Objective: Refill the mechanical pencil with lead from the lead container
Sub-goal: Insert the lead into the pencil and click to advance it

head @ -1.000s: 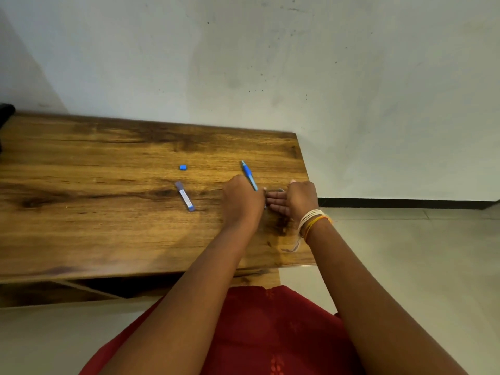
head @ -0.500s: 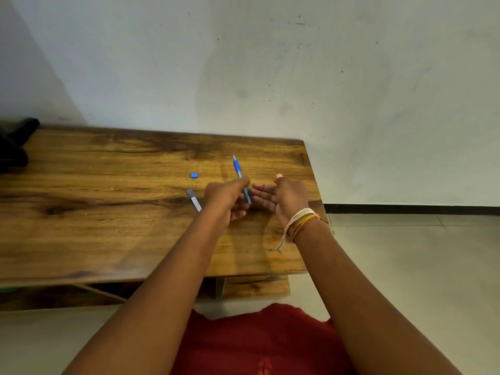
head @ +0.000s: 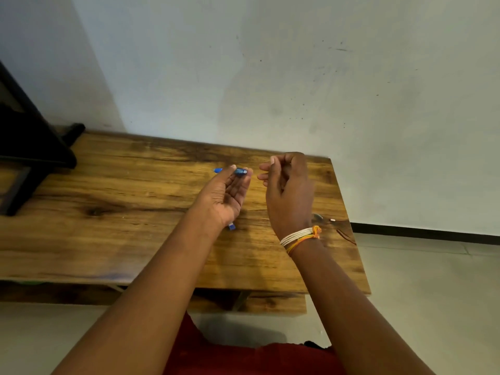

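Note:
My left hand is raised over the wooden table, palm turned up, and holds the blue mechanical pencil level between thumb and fingertips, its open end pointing right. My right hand hovers just to the right of that end, with thumb and forefinger pinched together. Whether anything is in the pinch is too fine to see. Only the blue tip of the lead container shows on the table; my left wrist hides the rest.
A black object stands at the table's far left. A small white piece and a shiny bit lie near the right edge. A pale wall rises directly behind the table. A lower shelf sits under it.
Both hands have lifted off the table. The left hand turned the pencil from upright to level. The right hand closed from flat fingers into a pinch. The view shifted right.

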### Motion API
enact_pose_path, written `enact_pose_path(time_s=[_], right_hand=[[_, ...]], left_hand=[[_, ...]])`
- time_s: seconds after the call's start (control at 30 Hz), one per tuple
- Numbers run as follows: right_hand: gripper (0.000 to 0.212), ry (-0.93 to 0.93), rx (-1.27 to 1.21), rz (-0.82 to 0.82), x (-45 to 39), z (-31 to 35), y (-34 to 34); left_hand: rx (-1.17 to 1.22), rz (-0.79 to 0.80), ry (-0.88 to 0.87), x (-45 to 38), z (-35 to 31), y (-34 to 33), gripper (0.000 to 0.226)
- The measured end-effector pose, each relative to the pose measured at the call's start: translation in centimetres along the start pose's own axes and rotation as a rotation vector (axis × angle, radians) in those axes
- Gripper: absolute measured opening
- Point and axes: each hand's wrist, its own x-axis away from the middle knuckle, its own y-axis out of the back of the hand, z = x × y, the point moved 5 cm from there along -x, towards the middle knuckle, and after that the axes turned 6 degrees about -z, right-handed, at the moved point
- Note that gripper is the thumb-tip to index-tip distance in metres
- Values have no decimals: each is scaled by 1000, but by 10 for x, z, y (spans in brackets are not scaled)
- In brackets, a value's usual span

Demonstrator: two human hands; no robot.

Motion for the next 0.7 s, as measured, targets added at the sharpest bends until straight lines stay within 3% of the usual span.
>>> enact_pose_path(time_s=[0.7], right_hand=[[14, 8, 72, 49, 9, 10, -16]], left_hand=[[43, -10, 13, 2, -12, 11, 15]])
